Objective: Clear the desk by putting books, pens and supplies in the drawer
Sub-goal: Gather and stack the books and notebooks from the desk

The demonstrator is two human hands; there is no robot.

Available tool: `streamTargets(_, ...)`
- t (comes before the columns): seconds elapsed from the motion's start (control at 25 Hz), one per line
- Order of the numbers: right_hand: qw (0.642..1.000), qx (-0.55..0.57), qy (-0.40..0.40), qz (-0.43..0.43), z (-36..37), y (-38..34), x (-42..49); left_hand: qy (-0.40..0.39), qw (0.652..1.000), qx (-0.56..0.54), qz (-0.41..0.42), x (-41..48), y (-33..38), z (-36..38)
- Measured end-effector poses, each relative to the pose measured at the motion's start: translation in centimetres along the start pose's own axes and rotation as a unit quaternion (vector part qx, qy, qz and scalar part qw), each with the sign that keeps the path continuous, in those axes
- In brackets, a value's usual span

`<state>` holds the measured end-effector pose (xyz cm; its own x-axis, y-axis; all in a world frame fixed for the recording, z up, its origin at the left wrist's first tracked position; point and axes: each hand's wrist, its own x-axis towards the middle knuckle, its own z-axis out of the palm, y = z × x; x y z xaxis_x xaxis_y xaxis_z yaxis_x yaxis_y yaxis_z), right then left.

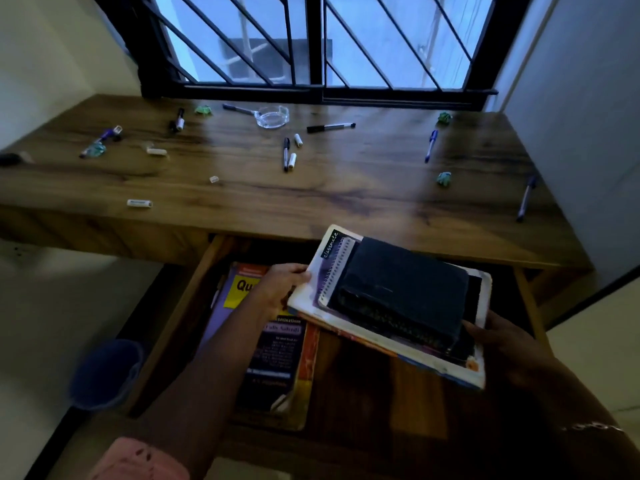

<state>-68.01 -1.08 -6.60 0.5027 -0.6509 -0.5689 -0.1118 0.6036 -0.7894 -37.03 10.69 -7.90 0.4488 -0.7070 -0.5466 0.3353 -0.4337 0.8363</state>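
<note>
Both my hands hold a stack of books [398, 306] over the open drawer [194, 306]: a large white-edged book, a spiral notebook and a dark blue book on top. My left hand [277, 289] grips the stack's left edge, my right hand [498, 337] grips its near right corner. A purple and yellow book [273, 368] lies in the drawer's left half. Pens, markers and caps lie scattered on the wooden desk [346, 195], among them a black marker [330, 127], a blue pen [431, 145] and another pen [526, 199] near the right edge.
A glass ashtray [272, 116] stands near the barred window. Green crumpled paper balls [444, 178] lie here and there on the desk. A blue bin [104, 375] stands on the floor left of the drawer. A wall borders the desk on the right.
</note>
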Motion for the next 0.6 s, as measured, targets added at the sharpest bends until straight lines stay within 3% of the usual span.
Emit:
streamTargets(0.2,0.990,-0.136,0.006,0.045,-3.0,2.9,-0.4,-0.020,0.967,0.242,-0.071,-3.2,-3.3,1.3)
streamTargets(0.36,0.955,-0.273,-0.007,0.119,-4.5,5.1,0.7,-0.050,0.931,0.343,-0.114,-4.6,-5.9,2.2)
streamTargets(0.48,0.923,-0.366,0.000,0.119,-4.9,6.8,1.2,-0.044,0.897,0.425,-0.115,-5.4,-6.7,2.9)
streamTargets(0.6,0.912,-0.398,0.008,0.098,-4.3,7.2,0.6,-0.031,0.886,0.450,-0.106,-5.9,-7.0,3.6)
